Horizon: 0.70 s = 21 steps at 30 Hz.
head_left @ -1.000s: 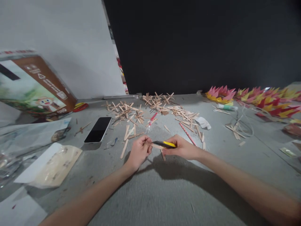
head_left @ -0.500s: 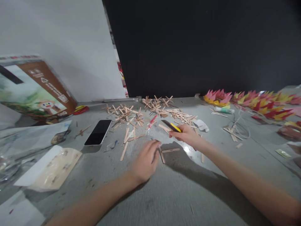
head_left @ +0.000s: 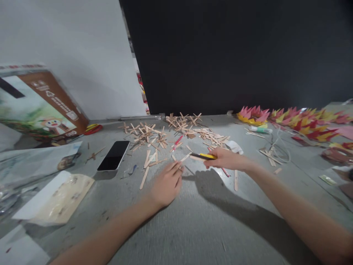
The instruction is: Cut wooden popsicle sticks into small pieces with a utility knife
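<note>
Nearest me on the bench [head_left: 193,228], I find the left hand [head_left: 167,186] partly curled, fingertips at a pale strip [head_left: 185,157]; whether it grips, I cannot tell. The right hand [head_left: 225,159] is closed around a yellow-and-black cutter [head_left: 206,156], its tip beside the strip: this piece I judge unfinished. Beyond lie loose sticks [head_left: 213,136], uncrossed, seemingly unworked; farther back, heaped crossed sticks [head_left: 180,123] appear done.

Phone [head_left: 114,156] on table [head_left: 193,235], left of sticks [head_left: 180,123]; paper crowns [head_left: 252,115] right.
</note>
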Each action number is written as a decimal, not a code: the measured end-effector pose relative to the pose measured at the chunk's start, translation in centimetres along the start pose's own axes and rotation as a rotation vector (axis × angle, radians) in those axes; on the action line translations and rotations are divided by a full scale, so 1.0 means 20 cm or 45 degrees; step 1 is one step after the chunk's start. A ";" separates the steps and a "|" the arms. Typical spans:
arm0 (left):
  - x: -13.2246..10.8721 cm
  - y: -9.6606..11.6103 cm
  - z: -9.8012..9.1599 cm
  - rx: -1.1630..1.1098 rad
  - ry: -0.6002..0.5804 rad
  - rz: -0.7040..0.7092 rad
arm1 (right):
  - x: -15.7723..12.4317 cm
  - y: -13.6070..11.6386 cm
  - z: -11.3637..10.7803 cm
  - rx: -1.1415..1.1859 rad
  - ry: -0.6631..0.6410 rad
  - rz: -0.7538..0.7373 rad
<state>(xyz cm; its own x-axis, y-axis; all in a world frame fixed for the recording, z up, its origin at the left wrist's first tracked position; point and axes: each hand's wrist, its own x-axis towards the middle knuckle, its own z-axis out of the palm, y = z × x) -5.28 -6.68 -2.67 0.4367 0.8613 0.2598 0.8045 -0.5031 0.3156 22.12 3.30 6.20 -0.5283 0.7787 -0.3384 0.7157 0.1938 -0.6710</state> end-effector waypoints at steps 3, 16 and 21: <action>0.00 -0.02 0.01 0.021 0.011 -0.024 | 0.00 -0.01 0.04 -0.003 -0.201 0.002; -0.07 0.16 0.01 0.025 -0.036 -0.076 | 0.06 0.10 0.02 -0.018 0.110 -0.050; -0.10 0.22 0.04 0.010 -0.108 0.019 | 0.08 0.13 0.09 -0.141 0.286 -0.072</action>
<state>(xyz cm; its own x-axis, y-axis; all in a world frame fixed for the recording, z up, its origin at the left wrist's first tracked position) -2.26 -10.67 -2.51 0.4810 0.8567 0.1860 0.8007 -0.5157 0.3047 22.26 3.92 2.75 -0.4629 0.8755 -0.1386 0.7398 0.2955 -0.6044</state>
